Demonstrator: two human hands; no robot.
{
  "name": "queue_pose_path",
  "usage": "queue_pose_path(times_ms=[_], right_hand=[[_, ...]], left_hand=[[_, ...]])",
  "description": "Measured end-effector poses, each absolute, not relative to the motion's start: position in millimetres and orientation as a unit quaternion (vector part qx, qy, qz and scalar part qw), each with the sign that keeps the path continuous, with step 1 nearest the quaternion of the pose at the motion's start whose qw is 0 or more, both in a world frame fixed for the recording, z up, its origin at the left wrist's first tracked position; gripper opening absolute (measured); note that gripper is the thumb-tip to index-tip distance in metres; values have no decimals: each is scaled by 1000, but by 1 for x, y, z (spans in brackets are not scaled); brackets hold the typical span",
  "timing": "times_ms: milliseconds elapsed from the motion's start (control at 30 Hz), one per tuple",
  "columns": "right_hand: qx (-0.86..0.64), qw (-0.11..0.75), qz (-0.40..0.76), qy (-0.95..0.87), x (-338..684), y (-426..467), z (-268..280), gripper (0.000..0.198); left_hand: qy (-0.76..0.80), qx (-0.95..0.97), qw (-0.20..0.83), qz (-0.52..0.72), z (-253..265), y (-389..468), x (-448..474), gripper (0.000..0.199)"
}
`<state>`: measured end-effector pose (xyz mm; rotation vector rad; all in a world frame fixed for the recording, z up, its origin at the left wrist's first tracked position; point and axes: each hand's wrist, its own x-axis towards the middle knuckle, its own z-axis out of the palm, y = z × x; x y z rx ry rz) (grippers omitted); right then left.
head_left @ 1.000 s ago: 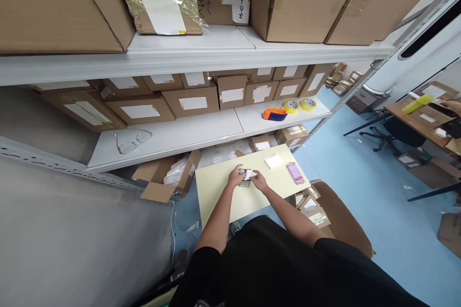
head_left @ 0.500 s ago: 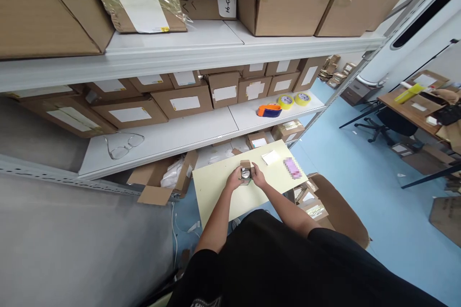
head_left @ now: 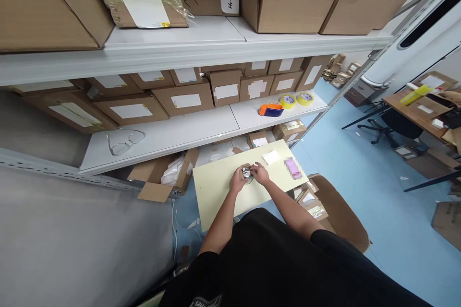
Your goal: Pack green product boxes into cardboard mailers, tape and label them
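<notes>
White pad (head_left: 271, 157) and blurred pink item (head_left: 293, 168) lie right of the hands on yellow table (head_left: 212, 192). Left hand (head_left: 236, 180), out front, clasps small box (head_left: 249, 180) (round silvery thing (head_left: 246, 172) inside) over table; right hand (head_left: 260, 173) bent at its edge, grip unclear.

Single head-worn view, facing forward and down over wearer's black shirt (head_left: 277, 264); wide sweep, set well above left hand (head_left: 237, 180), right hand (head_left: 260, 173) and pale tabletop (head_left: 216, 192); shelving (head_left: 173, 51) near, across top; blue floor (head_left: 324, 148) farther off at right.
</notes>
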<state>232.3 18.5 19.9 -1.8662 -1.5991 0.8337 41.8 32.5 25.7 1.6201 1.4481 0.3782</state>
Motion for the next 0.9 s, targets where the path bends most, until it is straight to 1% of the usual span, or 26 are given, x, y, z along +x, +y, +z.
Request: queue_pose_path(times_ms=[67,167,300,400,467,533,700,767,833,900], right_hand=[[-705,233,324,-586,225,23,20,24],[-734,196,336,-556,210,30,18,39],[-748,189,348,-533,197,37,25,42],[-742,194,334,-547,194,37,43,43],[-743,224,320,-543,197,35,60,46],[-741,272,320,-524,204,37,83,49],[-665,441,356,-487,230,59,165,40],[-619,505,365,-478,236,68,205,41],[-587,541,372,-473,239,73,244,43],[-575,558,370,-470,240,74,279,45]], left_hand=[[587,647,458,167,24,32,43,85],[582,643,464,178,23,32,43,89],[572,648,464,192,22,31,42,91],[573,646,465,192,22,29,41,89],[576,642,469,192,22,28,40,88],[575,640,471,197,22,28,40,87],[579,615,480,236,24,27,42,88],[591,596,481,252,27,25,44,88],[592,591,482,259,32,23,45,93],[578,598,487,267,38,22,44,105]])
